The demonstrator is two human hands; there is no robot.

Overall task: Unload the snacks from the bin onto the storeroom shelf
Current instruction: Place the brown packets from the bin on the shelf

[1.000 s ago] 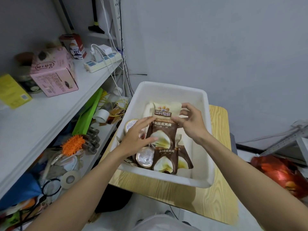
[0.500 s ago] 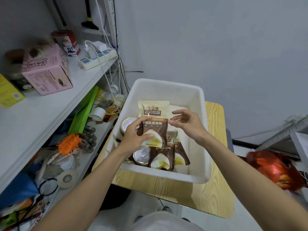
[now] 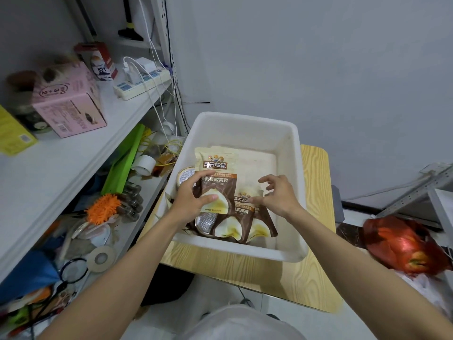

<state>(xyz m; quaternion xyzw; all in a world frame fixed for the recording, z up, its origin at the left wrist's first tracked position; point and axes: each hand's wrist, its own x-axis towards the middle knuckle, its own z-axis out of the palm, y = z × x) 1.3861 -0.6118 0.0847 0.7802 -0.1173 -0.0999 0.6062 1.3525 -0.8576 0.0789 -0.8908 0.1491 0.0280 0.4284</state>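
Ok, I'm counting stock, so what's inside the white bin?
At least three brown snack pouches, one gripped upright by the left hand, and two foil-lidded cups. Anything beneath the pouches is covered.

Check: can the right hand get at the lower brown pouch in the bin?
Probably yes. The right hand is right over the lower pouch with nothing between; the upper pouch, gripped by the left hand, covers only its left edge.

Matt white plastic rectangular bin (image 3: 245, 128); glossy brown-and-cream film snack pouch (image 3: 215, 163); shiny embossed round foil lid (image 3: 205, 223); smooth pale wood-grain tabletop (image 3: 316, 168).
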